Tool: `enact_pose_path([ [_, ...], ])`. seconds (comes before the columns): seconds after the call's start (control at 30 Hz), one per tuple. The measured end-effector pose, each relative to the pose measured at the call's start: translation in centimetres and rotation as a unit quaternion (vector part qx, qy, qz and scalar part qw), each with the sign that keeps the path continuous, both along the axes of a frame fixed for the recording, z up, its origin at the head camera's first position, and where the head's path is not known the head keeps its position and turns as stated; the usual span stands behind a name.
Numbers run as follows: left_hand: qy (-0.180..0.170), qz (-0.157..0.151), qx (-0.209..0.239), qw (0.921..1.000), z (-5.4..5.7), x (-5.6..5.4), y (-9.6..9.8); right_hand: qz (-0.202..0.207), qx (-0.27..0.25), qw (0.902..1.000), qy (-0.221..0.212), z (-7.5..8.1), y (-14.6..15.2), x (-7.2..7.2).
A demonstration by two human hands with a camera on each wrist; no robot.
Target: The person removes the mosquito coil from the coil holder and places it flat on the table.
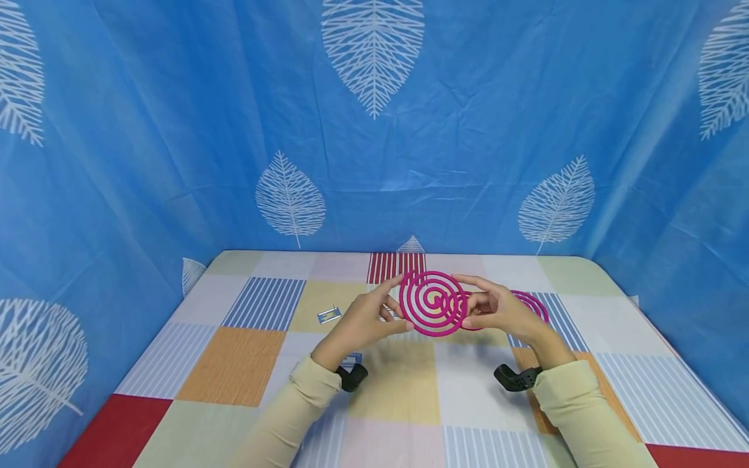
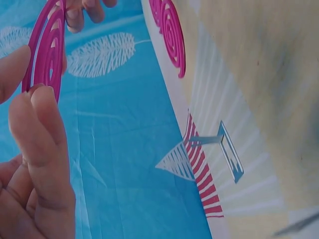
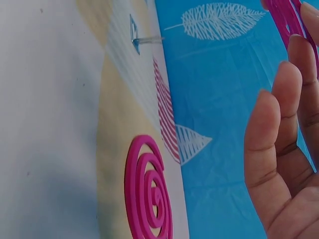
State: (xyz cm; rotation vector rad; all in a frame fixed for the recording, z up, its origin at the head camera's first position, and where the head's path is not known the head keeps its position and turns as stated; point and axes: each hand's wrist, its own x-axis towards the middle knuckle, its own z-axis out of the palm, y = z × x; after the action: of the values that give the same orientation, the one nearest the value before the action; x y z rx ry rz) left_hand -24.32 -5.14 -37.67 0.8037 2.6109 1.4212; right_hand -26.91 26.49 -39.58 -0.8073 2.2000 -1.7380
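Observation:
A pink mosquito coil (image 1: 435,302) is held up above the table, its flat face toward the head camera. My left hand (image 1: 365,318) pinches its left edge between thumb and fingers. On the opposite edge, the thumb and fingers of my right hand (image 1: 506,312) pinch it too. Both wrist views catch the coil (image 2: 57,45) nearly edge-on; whether it is one coil or two nested ones I cannot tell. Behind the hands, more pink coils (image 1: 537,305) lie on the table, partly hidden by the right hand. One coil (image 3: 131,189) shows well in the right wrist view.
A small metal coil stand (image 1: 329,316) with a raised tongue sits left of the left hand. Another metal stand (image 1: 353,359) is partly hidden by the left wrist. A patchwork-patterned cloth (image 1: 234,364) covers the table. Blue leaf-print curtains (image 1: 468,130) surround it.

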Motion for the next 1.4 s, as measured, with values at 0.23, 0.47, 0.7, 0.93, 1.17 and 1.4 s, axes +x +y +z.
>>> enact_pose_path([
  [0.23, 0.003, -0.004, 0.001, 1.0000, -0.4, 0.2, 1.0, 0.002, 0.013, 0.9995, 0.027, -0.3, 1.1, 0.4],
  [0.47, -0.008, -0.009, -0.001, 0.9999, -0.8, 0.4, 2.0, 0.007, 0.012, 0.9994, 0.033, -0.7, 2.1, 0.8],
  [0.7, -0.012, -0.014, 0.005, 0.9998, -1.1, 0.5, 2.8, 0.024, 0.004, 0.9988, 0.042, -0.9, 3.1, 1.0],
  [0.93, -0.019, -0.018, 0.006, 0.9996, -1.5, 0.4, 3.5, 0.024, -0.004, 0.9992, 0.033, -1.1, 4.4, 1.1],
  [1.17, -0.040, -0.020, 0.010, 0.9990, -1.8, 0.3, 4.2, 0.047, -0.033, 0.9983, 0.012, -1.5, 5.6, 1.1],
  [1.4, -0.076, -0.032, 0.034, 0.9960, -2.3, 0.2, 4.9, 0.039, -0.015, 0.9991, 0.006, -1.6, 6.5, 1.5],
])
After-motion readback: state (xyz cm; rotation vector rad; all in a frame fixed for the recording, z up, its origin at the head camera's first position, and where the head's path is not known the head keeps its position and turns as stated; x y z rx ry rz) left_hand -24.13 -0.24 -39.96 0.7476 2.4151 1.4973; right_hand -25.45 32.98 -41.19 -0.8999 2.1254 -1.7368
